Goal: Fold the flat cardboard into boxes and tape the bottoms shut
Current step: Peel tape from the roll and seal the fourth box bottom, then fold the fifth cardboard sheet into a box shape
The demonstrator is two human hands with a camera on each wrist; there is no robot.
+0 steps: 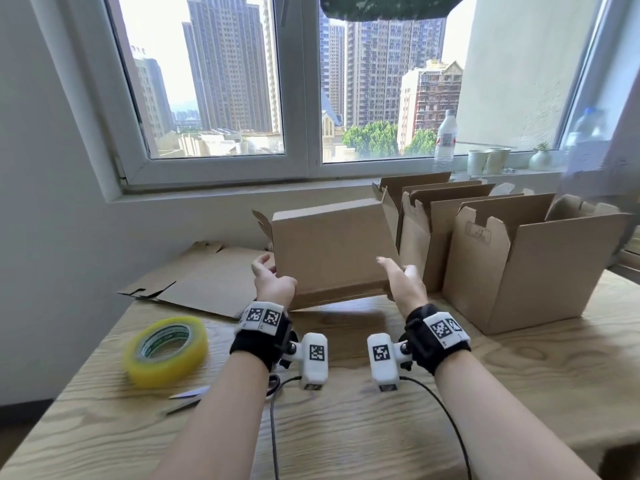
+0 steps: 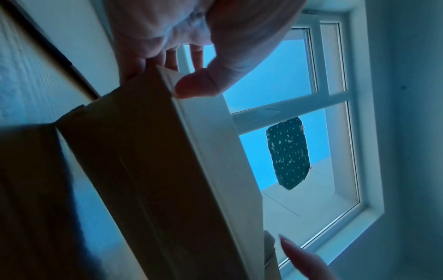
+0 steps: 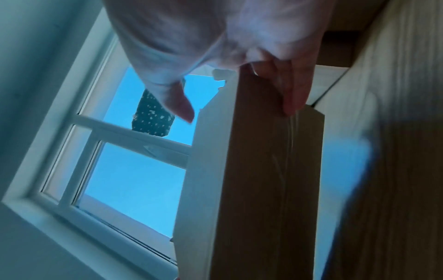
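The person stands at the wooden table (image 1: 450, 393) holding a folded-up cardboard box (image 1: 332, 247) just off its surface, tipped so a broad side faces them. The left hand (image 1: 273, 280) has its fingers behind the box's left edge and the thumb at the front; the wrist view shows the thumb (image 2: 199, 85) at that corner, so this looks like a light grasp. The right hand (image 1: 403, 280) cups the lower right corner, fingers (image 3: 292, 92) laid along a clear tape seam on the bottom (already sealed, I'd judge).

An empty box like this should be light and fairly stiff, though its walls will buckle if squeezed mid-panel; the corners and folded edges are the safest places to hold.

Finished boxes (image 1: 526, 265) stand open-topped just to its right, flat cardboard (image 1: 207, 278) lies behind on the left, and a tape roll (image 1: 166, 349) and scissors (image 1: 188, 398) rest nearby.
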